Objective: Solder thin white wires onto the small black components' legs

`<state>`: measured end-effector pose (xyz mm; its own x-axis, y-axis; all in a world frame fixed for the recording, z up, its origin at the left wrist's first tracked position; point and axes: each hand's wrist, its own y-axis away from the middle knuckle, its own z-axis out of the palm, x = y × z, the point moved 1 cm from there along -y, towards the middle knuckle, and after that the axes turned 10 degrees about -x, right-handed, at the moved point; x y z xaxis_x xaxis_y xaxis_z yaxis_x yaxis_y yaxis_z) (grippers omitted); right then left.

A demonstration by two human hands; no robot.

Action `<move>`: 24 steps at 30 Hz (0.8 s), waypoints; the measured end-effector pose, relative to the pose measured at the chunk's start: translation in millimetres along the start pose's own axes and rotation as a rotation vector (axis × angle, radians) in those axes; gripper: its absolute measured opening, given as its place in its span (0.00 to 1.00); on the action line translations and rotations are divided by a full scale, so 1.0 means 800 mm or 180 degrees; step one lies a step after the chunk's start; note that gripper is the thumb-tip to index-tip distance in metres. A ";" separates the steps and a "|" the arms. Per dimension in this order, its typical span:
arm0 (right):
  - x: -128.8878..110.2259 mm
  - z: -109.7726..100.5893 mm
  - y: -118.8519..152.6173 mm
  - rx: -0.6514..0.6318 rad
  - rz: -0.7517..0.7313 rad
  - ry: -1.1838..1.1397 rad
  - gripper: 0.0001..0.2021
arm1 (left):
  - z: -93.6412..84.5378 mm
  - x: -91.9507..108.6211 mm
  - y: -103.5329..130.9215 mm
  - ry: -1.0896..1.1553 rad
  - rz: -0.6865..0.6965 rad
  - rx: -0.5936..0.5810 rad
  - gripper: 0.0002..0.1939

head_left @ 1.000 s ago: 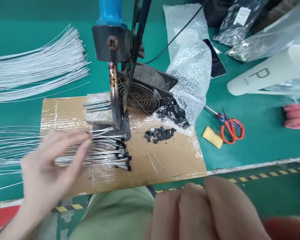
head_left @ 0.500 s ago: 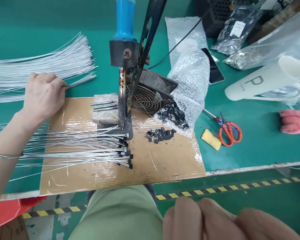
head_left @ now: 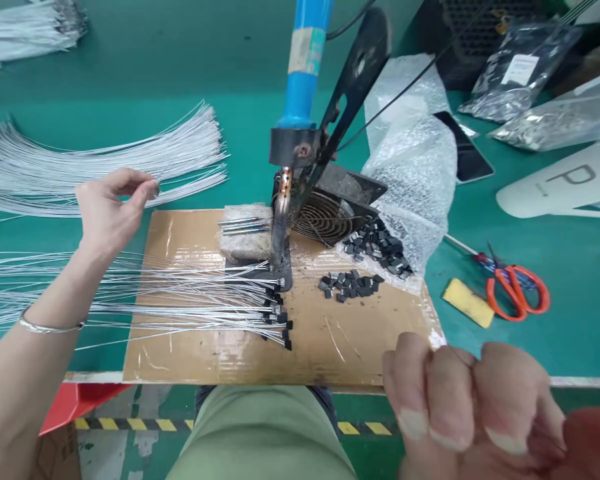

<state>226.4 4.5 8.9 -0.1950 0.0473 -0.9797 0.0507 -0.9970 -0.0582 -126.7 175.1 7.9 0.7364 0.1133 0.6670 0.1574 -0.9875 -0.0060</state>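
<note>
My left hand (head_left: 117,207) is at the right part of a fanned bundle of white wires (head_left: 180,150), thumb and forefinger pinched at thin wires near their ends. Close to the camera at the lower right, my right hand (head_left: 473,407) has its fingers curled; what it holds, if anything, is hidden. More white wires (head_left: 205,310) with black connectors at their right ends lie across the cardboard (head_left: 195,363). A blue-handled soldering iron (head_left: 300,100) stands tip down above them. Loose black connectors (head_left: 350,285) lie in a small pile right of the iron.
Behind the iron sits a round fan grille (head_left: 325,217), beside bubble wrap (head_left: 415,153) and more black connectors (head_left: 380,247). Orange scissors (head_left: 515,293), a yellow sponge (head_left: 467,303), a phone (head_left: 465,147) and a white mug (head_left: 560,180) lie to the right. A black cable crosses behind.
The view has shifted, so the table things appear further right and lower. My left hand has changed from a closed grasp to a raised pinch. My right hand has come up further into view.
</note>
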 end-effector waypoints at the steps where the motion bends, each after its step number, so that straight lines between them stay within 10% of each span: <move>1: 0.000 -0.001 -0.003 -0.0070 -0.0015 -0.0209 0.24 | -0.001 0.002 0.001 0.0137 0.0027 -0.0008 0.12; 8: 0.010 0.005 -0.020 0.0025 -0.0107 -0.0575 0.25 | -0.043 0.027 0.026 0.0433 0.0488 0.0082 0.07; 10: 0.020 0.006 -0.020 0.0057 -0.0083 -0.0435 0.26 | -0.060 0.030 0.040 0.0082 0.0687 -0.0376 0.07; 12: 0.031 0.008 -0.017 0.0095 -0.0030 -0.0147 0.25 | -0.064 0.029 0.055 0.0061 0.0653 -0.1624 0.07; 16: 0.045 0.021 -0.013 -0.0302 0.0177 0.0584 0.18 | -0.033 0.029 0.086 0.0896 0.0481 -0.2872 0.12; 24: 0.052 0.047 -0.031 -0.0996 0.0450 0.0938 0.14 | 0.026 0.039 0.122 0.1054 0.0415 -0.2979 0.10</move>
<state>180.3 29.0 -23.3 0.1202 -0.0276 -0.9924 0.3594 -0.9306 0.0694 -74.6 84.3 13.0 0.4682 0.1024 0.8777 -0.5977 -0.6949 0.3999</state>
